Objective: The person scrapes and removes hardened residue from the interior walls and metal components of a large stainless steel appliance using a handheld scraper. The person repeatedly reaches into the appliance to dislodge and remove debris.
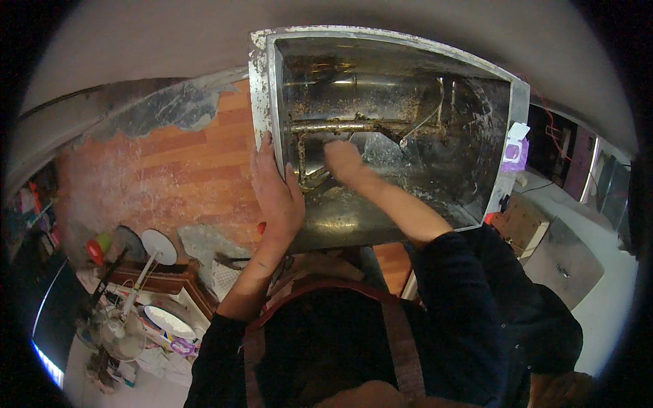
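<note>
One head-worn fisheye view looks steeply down from close above, the open metal box (388, 129) filling the upper centre of the frame, the person's own chest at the lower edge.

A white standing fan (126, 326) stood at lower left beside a wooden cabinet (173, 282). The wall's orange wood-pattern covering (183, 163) was peeling. Grey metal boxes (564, 262) sat at right.

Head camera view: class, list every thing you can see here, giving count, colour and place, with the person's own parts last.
Open metal box housing: one, grimy silver, top centre.
Rusty pipe inside the housing: one, brown, across the interior.
Wood-patterned wall panel: one, orange-brown with patchy grey plaster, left of the housing.
White pedestal fan: one, lower left.
Purple and white packet: one, on the housing's right rim.
Cardboard box: one, tan, right.
Left hand: one, flat on the housing's left rim.
Right hand: one, inside the housing by the pipe; grip unclear.
</note>
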### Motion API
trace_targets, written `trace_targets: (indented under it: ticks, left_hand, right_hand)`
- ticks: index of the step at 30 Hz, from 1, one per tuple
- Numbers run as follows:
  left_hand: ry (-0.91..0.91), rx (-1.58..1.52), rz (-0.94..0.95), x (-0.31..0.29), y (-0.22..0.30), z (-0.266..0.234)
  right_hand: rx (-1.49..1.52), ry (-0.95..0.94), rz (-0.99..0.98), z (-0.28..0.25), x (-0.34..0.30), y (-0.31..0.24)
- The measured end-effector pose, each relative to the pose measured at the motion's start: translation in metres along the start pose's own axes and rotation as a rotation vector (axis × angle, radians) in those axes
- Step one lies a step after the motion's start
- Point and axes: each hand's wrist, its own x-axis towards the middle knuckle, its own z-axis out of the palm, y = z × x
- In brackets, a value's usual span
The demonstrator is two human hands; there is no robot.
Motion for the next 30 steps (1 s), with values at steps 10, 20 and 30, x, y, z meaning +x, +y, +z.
trace_targets:
  ticks: [10,20,30]
  left_hand:
    - [-0.011,-0.009,0.017,0.001,0.000,-0.002]
    - [-0.018,-0.040,-0.031,0.000,0.001,0.001]
    - [0.001,-0.023,0.032,-0.002,-0.006,0.006]
  right_hand:
    - [-0.028,0.110,-0.078,0.011,0.013,0.014]
    - [-0.146,-0.007,-0.291,0.013,0.007,0.025]
    - [0.043,-0.077,-0.266,0.073,-0.024,0.009]
